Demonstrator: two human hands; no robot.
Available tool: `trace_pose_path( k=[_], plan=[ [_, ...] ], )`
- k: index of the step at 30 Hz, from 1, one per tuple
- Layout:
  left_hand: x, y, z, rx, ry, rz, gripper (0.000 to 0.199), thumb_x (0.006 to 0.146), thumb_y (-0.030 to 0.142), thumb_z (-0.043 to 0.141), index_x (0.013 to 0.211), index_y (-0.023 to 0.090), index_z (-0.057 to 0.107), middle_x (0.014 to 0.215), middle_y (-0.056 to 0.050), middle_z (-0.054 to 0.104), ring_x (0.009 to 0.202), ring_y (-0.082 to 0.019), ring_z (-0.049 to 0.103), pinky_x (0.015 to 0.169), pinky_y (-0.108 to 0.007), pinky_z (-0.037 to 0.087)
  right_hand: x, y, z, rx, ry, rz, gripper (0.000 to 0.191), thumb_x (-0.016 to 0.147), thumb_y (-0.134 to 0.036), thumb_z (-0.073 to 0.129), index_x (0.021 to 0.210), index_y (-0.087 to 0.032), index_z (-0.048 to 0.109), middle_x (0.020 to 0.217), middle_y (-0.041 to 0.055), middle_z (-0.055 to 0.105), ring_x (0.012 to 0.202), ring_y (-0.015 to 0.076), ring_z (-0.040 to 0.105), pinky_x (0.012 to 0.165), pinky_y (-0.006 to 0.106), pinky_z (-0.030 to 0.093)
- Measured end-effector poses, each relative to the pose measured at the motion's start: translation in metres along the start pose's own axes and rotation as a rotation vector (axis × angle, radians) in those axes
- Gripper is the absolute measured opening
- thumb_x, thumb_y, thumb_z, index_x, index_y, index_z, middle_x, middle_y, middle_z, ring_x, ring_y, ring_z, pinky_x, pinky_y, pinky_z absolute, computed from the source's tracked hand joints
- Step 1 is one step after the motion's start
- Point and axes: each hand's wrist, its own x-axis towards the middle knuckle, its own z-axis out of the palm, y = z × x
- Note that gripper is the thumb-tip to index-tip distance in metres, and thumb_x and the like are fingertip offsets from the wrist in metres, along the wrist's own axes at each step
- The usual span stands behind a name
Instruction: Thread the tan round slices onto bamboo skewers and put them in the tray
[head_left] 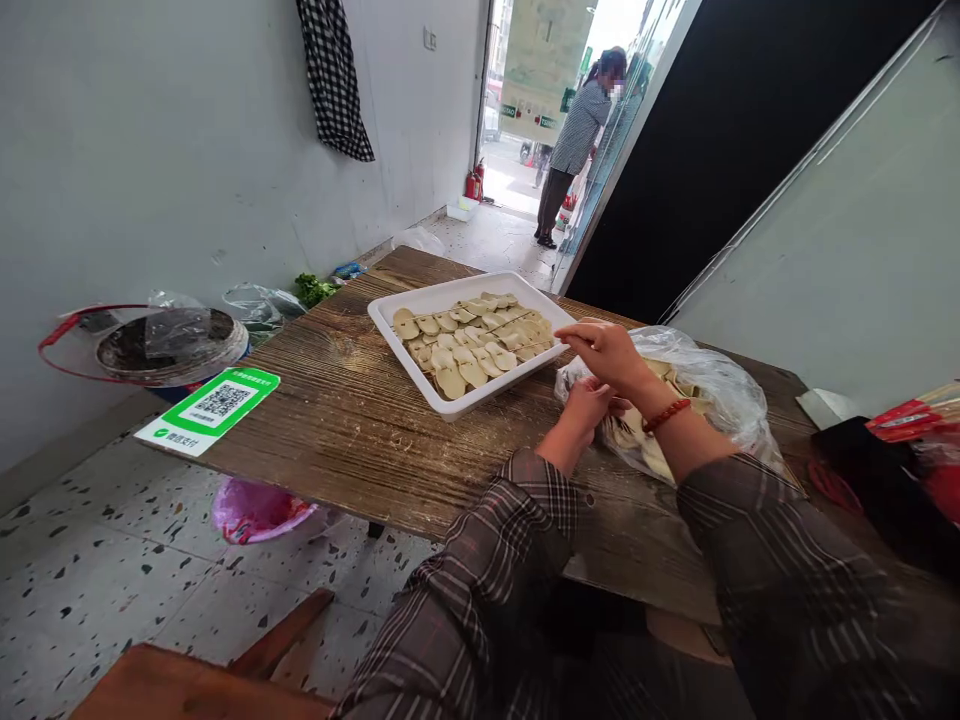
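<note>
My right hand point(606, 355), with a red bead bracelet on its wrist, is raised at the tray's right corner. Its thumb and fingers are pinched together; what they hold is too small to make out. Just below it my left hand point(588, 408) has curled fingers at the edge of a clear plastic bag point(731, 385), and anything inside them is hidden. Pale flat slices point(679, 380) fill part of the bag. To the left, a white tray point(450, 405) holds rows of similar beige slices point(469, 350), some threaded on thin sticks.
The wooden table point(337, 420) carries a green QR-code card point(221, 405) at its left edge. A bucket point(169, 345) and leafy greens point(313, 290) are beyond that side. A pink bag-lined bin point(262, 510) and wooden stool point(187, 685) stand below. Another person point(577, 130) is by the doorway.
</note>
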Motion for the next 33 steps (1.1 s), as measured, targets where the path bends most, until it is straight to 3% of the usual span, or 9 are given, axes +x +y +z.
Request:
trace_pose_path(
  k=[4,9,15,18,21,26,33],
  plan=[
    [-0.003,0.006,0.000,0.044,-0.007,-0.044,0.015,0.079,0.022,0.070,0.086,0.012,0.062,0.067,-0.002,0.067,0.054,-0.010,0.062,0.059,-0.023,0.047,-0.051,0.016,-0.044,-0.041,0.076,0.134,0.026,0.091,-0.026,0.054,0.096,-0.020,0.078,0.092,0.0065,0.076,0.087,0.0214,0.070,0.080,0.034,0.052],
    [-0.005,0.011,0.003,0.101,0.008,-0.036,0.009,0.084,0.020,0.065,0.086,0.012,0.062,0.069,-0.003,0.069,0.055,-0.010,0.064,0.060,-0.023,0.049,-0.126,0.038,-0.094,-0.078,0.168,0.333,0.027,0.089,-0.033,0.055,0.098,-0.021,0.077,0.095,0.0063,0.077,0.090,0.0229,0.070,0.083,0.037,0.053],
    [-0.002,0.014,0.006,0.178,-0.030,-0.006,0.010,0.082,0.020,0.067,0.087,0.013,0.063,0.070,-0.003,0.070,0.058,-0.011,0.066,0.060,-0.022,0.051,-0.224,0.068,-0.129,-0.058,0.291,0.561,0.029,0.087,-0.036,0.057,0.102,-0.020,0.077,0.092,0.0067,0.077,0.086,0.0230,0.072,0.077,0.036,0.055],
    [0.002,0.016,0.007,0.222,-0.042,0.025,0.012,0.081,0.021,0.068,0.090,0.013,0.064,0.073,-0.004,0.071,0.060,-0.011,0.067,0.061,-0.022,0.052,-0.261,0.073,-0.140,-0.066,0.290,0.658,0.032,0.086,-0.035,0.056,0.101,-0.017,0.077,0.091,0.0081,0.078,0.084,0.0232,0.072,0.078,0.036,0.055],
    [0.005,0.017,0.008,0.257,-0.043,0.042,0.012,0.081,0.021,0.066,0.090,0.013,0.065,0.073,-0.004,0.072,0.061,-0.011,0.067,0.060,-0.022,0.054,-0.288,0.074,-0.147,-0.149,0.238,0.701,0.031,0.086,-0.034,0.055,0.098,-0.017,0.078,0.096,0.0090,0.078,0.088,0.0233,0.071,0.081,0.035,0.053],
    [0.004,0.017,0.009,0.299,-0.031,0.078,0.009,0.083,0.020,0.064,0.088,0.013,0.066,0.073,-0.004,0.071,0.060,-0.010,0.067,0.061,-0.021,0.055,-0.320,0.077,-0.153,-0.420,0.037,0.768,0.031,0.090,-0.032,0.052,0.102,-0.018,0.077,0.103,0.0091,0.076,0.088,0.0220,0.069,0.079,0.033,0.050],
    [0.001,0.017,0.008,0.292,-0.034,0.073,0.014,0.081,0.022,0.067,0.091,0.013,0.065,0.073,-0.004,0.071,0.060,-0.010,0.067,0.059,-0.021,0.054,-0.338,0.083,-0.144,-0.662,-0.250,0.962,0.033,0.094,-0.033,0.048,0.110,-0.019,0.073,0.109,0.0120,0.073,0.095,0.0230,0.067,0.074,0.030,0.046]
  ],
)
